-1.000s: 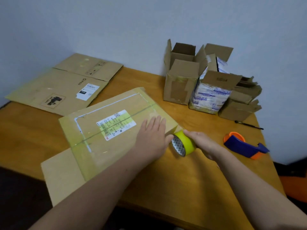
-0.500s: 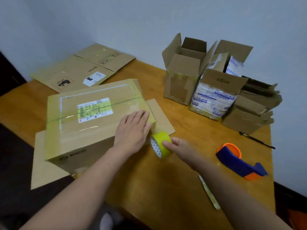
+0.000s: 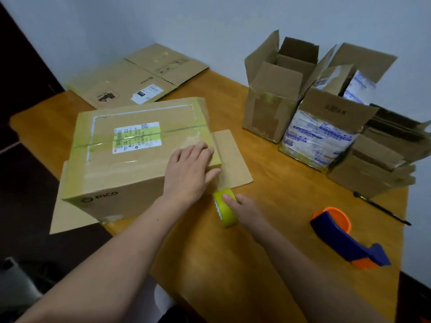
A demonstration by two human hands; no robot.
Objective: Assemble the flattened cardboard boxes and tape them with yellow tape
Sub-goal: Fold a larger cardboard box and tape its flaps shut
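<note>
While the left hand (image 3: 190,169) lies flat with straight fingers on top of the big box (image 3: 130,157), close to its right edge, the right hand (image 3: 247,207) has its fingers curled round the roll of yellow tape (image 3: 225,209). It holds the roll on edge, low over the worktop (image 3: 233,264), just beside the box's near right corner. The flat palm is probably there to pin the tape end and steady the box, so the roll can be drawn down the side. A faint strip seems to run from the roll up to the box edge, though I cannot be sure. Yellow tape already crosses the top seam. A cardboard flap (image 3: 233,155) sticks out from under the box. At the back wait flattened boxes (image 3: 126,85), and open boxes (image 3: 277,94) stand to the right, well apart from a tape dispenser (image 3: 345,238).
</note>
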